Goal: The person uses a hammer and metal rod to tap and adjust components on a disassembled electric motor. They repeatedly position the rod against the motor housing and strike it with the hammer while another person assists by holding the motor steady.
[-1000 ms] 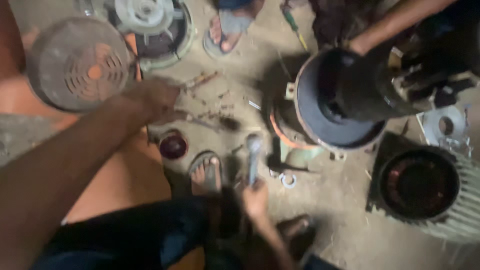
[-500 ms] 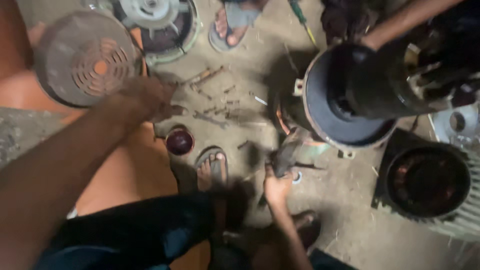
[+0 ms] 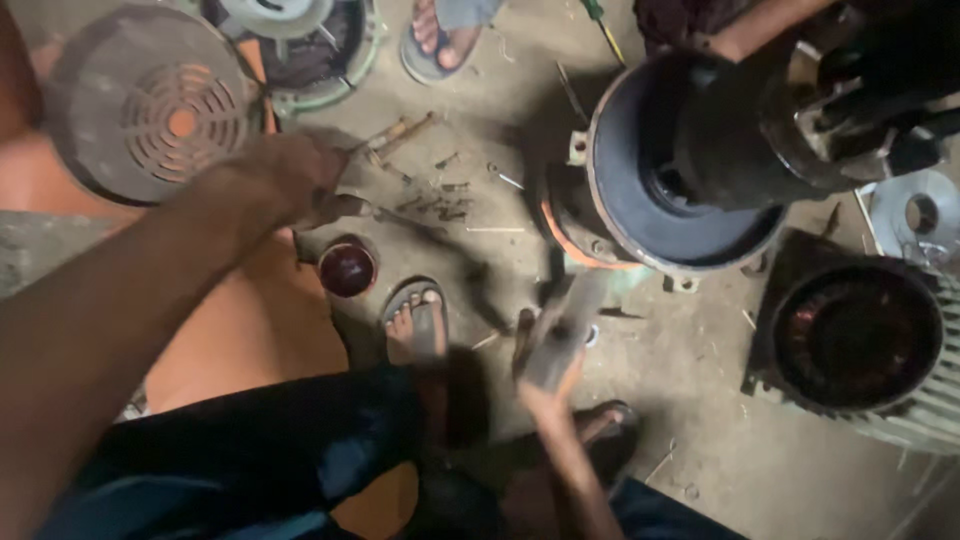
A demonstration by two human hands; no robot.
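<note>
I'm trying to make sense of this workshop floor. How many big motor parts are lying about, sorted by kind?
Round vented covers: 1
Motor housings with copper windings: 2
Motor bodies with a dark round end plate: 1
Pale ring plates: 1
Total: 5

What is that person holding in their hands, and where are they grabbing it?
The right hand grips a blurred grey tool by its lower end. The left hand reaches the small metal parts on the floor; whether it holds anything cannot be told.
</note>
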